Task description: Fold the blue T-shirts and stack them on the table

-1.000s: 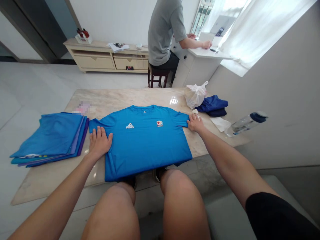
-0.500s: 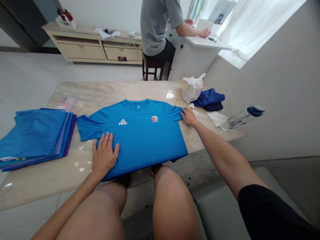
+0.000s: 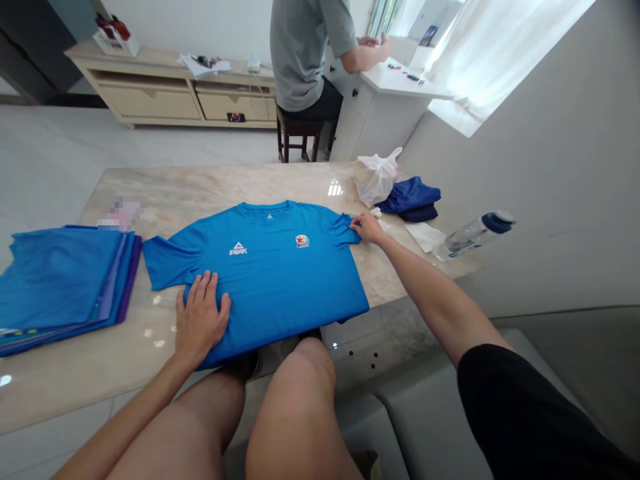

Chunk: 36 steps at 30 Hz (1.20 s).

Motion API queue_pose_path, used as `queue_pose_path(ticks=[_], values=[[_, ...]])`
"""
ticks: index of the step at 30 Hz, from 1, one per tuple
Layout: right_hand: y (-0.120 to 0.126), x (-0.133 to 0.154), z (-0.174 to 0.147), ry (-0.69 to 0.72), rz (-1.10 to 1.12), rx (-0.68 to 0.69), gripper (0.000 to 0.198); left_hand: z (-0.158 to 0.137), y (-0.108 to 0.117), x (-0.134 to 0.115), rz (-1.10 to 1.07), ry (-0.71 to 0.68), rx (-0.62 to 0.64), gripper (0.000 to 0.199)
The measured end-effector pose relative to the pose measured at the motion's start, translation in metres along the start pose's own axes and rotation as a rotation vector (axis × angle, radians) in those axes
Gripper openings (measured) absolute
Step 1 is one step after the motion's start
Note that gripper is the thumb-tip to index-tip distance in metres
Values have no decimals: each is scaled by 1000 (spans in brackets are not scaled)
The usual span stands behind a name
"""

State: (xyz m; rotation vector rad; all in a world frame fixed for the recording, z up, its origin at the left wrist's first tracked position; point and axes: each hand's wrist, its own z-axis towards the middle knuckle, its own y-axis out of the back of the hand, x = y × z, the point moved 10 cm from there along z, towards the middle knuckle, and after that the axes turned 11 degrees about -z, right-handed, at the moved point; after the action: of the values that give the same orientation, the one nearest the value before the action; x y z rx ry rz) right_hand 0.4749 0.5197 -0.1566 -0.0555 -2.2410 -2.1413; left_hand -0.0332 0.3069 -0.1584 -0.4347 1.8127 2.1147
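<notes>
A blue T-shirt (image 3: 280,273) lies front side up on the marble-look table (image 3: 200,181), its collar toward the far side and its lower part over the near edge. White lettering and a round badge show on its chest. My left hand (image 3: 201,317) rests flat on the shirt's left side below the sleeve, fingers spread. At the other side, my right hand (image 3: 367,227) pinches the end of the right sleeve. A stack of folded blue and purple clothes (image 3: 65,280) lies to the left of the shirt.
A white plastic bag (image 3: 377,179), dark blue folded cloth (image 3: 413,198), white paper (image 3: 425,236) and a clear bottle (image 3: 473,237) are at the table's right end. Across the room a person in grey (image 3: 300,60) sits on a stool (image 3: 299,133) by a white counter (image 3: 385,83).
My right fingers have closed on the sleeve end, where they lay flatter before. My left hand stays on the shirt. My right knee has moved left, and the seated person's hands have lifted.
</notes>
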Motion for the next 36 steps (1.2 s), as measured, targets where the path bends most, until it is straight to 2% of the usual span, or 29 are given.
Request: queue_pose_path(ticks=[3, 8, 12, 15, 17, 19, 20, 24, 27, 30, 32, 36], values=[[11, 0, 15, -7, 6, 26, 21, -1, 0, 0, -5, -3, -3, 73], [21, -4, 45, -129, 60, 90, 24, -1, 0, 0, -14, -3, 6, 74], [18, -12, 49, -254, 108, 157, 41, -1, 1, -1, -11, 1, -1, 73], [-1, -23, 26, -392, 163, 370, 63, -2, 2, -2, -10, 6, -2, 72], [-15, -23, 4, -422, 183, 523, 67, -2, 2, -3, -14, 0, -7, 72], [-20, -14, -12, -372, 186, 564, 58, -2, 3, -4, -20, -8, -16, 74], [-18, -8, -16, -317, 177, 522, 51, -2, 3, -4, -24, -11, -22, 74], [10, 16, -26, -99, 121, 213, 23, -2, 5, -7, -40, -16, -41, 75], [29, 37, -40, 144, 8, 50, 26, -2, 5, -9, -56, -24, -44, 76], [24, 61, -62, 433, -188, 67, 27, -2, 7, -11, -73, -31, -40, 75], [17, 65, -71, 458, -283, 100, 24, -3, 8, -12, -77, -31, -42, 74], [19, 65, -76, 335, -287, 62, 20, -2, 10, -12, -82, -21, -42, 73]])
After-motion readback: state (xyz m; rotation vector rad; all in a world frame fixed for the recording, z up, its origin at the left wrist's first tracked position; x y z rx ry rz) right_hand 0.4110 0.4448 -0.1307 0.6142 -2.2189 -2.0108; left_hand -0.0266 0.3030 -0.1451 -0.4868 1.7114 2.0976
